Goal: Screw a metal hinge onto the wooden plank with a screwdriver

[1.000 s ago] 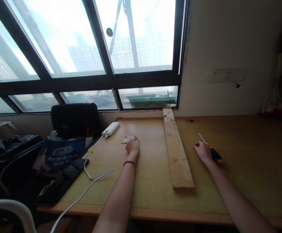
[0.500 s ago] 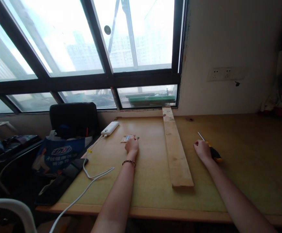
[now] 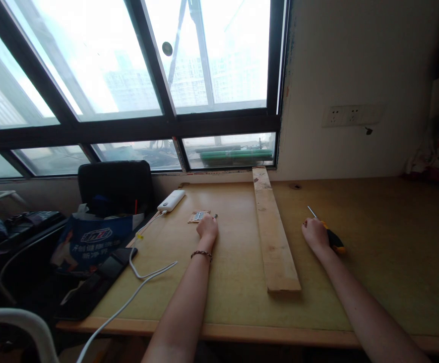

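Note:
My left hand (image 3: pixel 207 228) is closed in a fist on the table. Just beyond its knuckles lies a small flat tan piece (image 3: pixel 194 219) with grey metal-looking parts (image 3: pixel 200 215) on it. A tiny dark item (image 3: pixel 215 216) shows at the fist's right edge; whether the fingers hold it is hidden. On the right, my right hand (image 3: pixel 315 234) also makes a fist on the tabletop. A screwdriver (image 3: pixel 334 239) with a black and yellow handle lies along that hand's right side, its metal shaft pointing away from me. No grip on it shows.
Between my hands a long wooden board (image 3: pixel 275 242) runs toward the window. At left are a white power bank (image 3: pixel 171 200), its white cable (image 3: pixel 143 276), a dark flat object (image 3: pixel 94 290) at the table edge, and a blue bag (image 3: pixel 90 242) on a black chair (image 3: pixel 115 184).
My left hand has shifted very slightly to the right, still closed. The right hand, screwdriver and board look the same.

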A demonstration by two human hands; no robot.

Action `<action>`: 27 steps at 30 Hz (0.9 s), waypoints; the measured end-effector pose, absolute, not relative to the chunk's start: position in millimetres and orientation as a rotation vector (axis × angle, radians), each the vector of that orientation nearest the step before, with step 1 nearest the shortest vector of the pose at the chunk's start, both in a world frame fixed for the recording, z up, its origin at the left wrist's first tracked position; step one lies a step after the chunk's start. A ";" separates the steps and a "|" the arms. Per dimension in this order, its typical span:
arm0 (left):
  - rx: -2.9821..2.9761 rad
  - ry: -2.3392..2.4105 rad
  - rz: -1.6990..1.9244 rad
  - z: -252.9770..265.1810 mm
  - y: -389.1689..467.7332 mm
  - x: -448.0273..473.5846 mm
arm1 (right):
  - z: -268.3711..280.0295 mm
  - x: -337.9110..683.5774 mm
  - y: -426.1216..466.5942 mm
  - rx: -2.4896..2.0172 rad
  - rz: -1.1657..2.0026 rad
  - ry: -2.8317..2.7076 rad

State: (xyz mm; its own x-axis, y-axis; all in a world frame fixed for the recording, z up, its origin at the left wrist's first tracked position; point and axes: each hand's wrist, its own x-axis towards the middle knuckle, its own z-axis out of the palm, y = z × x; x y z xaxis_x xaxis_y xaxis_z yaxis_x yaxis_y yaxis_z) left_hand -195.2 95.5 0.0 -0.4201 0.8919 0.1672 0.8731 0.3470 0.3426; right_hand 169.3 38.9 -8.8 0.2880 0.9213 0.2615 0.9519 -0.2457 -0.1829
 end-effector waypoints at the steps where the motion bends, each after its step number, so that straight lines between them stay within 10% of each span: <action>1: 1.665 2.534 0.595 0.1 95.5 -195.1 | -8.8 169.2 38.8 -2.260 -0.142 -1.703; 19: 1.604 2.313 0.803 14.5 89.7 -190.6 | -1.5 165.4 33.6 -2.209 -0.139 -1.654; 27: 1.403 1.457 1.232 31.2 53.8 -112.3 | 22.2 137.3 18.0 -1.571 0.114 -1.543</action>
State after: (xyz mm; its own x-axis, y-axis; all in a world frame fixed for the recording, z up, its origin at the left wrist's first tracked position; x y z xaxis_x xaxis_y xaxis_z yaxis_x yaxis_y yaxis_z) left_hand -112.3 53.8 31.2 -0.1131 0.9887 0.0986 0.2616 -0.0661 0.9629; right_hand 137.3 18.0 22.2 0.2163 0.8356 0.5049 0.7521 0.1871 -0.6319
